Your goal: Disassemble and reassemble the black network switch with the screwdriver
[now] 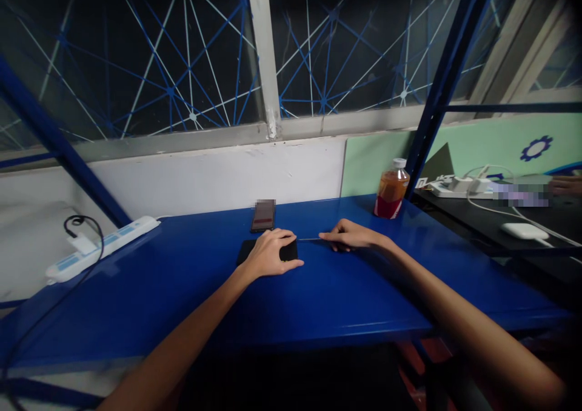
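A black, flat, rectangular object (pixel 288 253) lies on the blue table. My left hand (pixel 268 254) is over it, with the fingers along its far edge and the thumb at its near edge. To the right, my right hand (pixel 348 235) pinches a thin, light-coloured stick-like piece (pixel 310 239) between thumb and forefinger. That piece points left, its tip close to the black object's right end; whether they touch I cannot tell. Just behind my left hand lies a phone (pixel 264 216), its screen partly blurred.
On the blue table (pixel 182 302), a bottle of orange drink (pixel 391 190) stands at the back right. A white power strip (pixel 113 247) with a black cable is at the left. Blue posts flank the table. To the right, a black table (pixel 454 217) holds chargers and cables.
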Demonstrator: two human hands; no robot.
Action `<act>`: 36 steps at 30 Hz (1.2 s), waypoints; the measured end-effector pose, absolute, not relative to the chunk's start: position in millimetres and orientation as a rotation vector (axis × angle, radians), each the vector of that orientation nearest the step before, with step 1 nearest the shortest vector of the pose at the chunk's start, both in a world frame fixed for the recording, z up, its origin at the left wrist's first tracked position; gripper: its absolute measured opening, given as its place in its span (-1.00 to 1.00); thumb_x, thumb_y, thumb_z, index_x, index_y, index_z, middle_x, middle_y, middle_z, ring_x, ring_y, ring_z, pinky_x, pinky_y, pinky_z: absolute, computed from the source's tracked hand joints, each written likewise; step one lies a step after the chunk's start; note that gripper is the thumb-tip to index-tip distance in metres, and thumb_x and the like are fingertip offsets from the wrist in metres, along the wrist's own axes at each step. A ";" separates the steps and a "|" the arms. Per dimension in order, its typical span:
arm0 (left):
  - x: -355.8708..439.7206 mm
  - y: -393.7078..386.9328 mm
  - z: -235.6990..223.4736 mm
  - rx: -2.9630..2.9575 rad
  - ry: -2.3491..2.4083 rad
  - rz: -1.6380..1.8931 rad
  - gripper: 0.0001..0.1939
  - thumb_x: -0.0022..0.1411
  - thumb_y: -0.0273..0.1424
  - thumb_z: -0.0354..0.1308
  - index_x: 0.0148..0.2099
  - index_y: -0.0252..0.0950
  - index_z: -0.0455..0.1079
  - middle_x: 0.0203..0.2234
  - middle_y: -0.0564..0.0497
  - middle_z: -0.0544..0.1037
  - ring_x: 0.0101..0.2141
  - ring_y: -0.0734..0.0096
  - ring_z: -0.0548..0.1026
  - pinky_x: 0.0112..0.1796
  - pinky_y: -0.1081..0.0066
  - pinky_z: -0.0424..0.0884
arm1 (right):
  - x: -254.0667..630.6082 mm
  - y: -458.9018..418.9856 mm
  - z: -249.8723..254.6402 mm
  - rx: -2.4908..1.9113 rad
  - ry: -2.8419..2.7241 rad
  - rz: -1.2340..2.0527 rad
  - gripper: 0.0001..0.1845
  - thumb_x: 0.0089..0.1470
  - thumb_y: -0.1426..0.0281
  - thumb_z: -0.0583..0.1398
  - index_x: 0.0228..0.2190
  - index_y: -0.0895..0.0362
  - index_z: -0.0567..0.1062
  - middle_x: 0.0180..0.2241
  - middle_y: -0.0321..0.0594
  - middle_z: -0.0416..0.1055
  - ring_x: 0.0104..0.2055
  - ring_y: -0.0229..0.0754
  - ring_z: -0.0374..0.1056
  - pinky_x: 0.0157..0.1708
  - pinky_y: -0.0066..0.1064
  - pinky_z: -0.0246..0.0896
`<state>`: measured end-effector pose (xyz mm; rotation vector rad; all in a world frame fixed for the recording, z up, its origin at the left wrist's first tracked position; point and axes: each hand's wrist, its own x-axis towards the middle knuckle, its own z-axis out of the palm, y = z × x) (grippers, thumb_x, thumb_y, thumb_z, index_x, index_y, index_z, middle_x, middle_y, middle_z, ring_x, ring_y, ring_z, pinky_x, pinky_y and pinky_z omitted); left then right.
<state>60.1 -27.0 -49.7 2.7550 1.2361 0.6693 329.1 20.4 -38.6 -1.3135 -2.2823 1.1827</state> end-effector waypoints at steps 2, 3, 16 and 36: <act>60.1 -26.7 -49.7 2.765 1.229 0.678 -0.37 0.09 0.02 0.19 0.09 -0.27 0.40 0.02 -0.14 0.46 -0.03 0.05 0.41 -0.04 0.08 0.31 | 329.1 20.8 -38.9 -1.274 -2.304 1.150 -0.34 0.02 -0.15 0.05 -0.68 0.16 0.41 -0.76 -0.36 0.11 -0.69 -0.36 -0.05 -0.64 -0.41 -0.14; 60.0 -26.5 -49.9 2.768 1.228 0.683 -0.38 0.09 0.02 0.18 0.09 -0.27 0.40 0.01 -0.14 0.46 -0.03 0.04 0.42 -0.05 0.07 0.32 | 329.1 21.4 -39.1 -1.254 -2.315 1.121 -0.34 0.02 -0.16 0.05 -0.69 0.16 0.39 -0.74 -0.37 0.11 -0.68 -0.37 -0.06 -0.63 -0.42 -0.15; 57.6 -24.1 -51.7 2.762 1.239 0.701 -0.38 0.09 0.05 0.16 0.07 -0.25 0.41 0.00 -0.14 0.47 -0.05 0.04 0.43 -0.05 0.07 0.34 | 324.8 21.2 -40.6 -1.350 -2.489 0.368 -0.57 -0.17 0.00 0.30 -0.45 0.10 0.40 -0.51 -0.32 0.37 -0.50 -0.26 0.19 -0.53 -0.44 -0.11; 61.1 -22.6 -50.6 2.665 1.139 0.699 -0.33 -0.04 0.08 0.26 0.05 -0.18 0.43 -0.03 -0.10 0.49 -0.06 0.07 0.44 -0.05 0.11 0.35 | 338.9 24.2 -39.3 -1.183 -2.235 1.439 -0.43 0.05 -0.06 0.11 -0.53 0.22 0.49 -0.72 -0.34 0.25 -0.73 -0.39 0.01 -0.71 -0.48 -0.13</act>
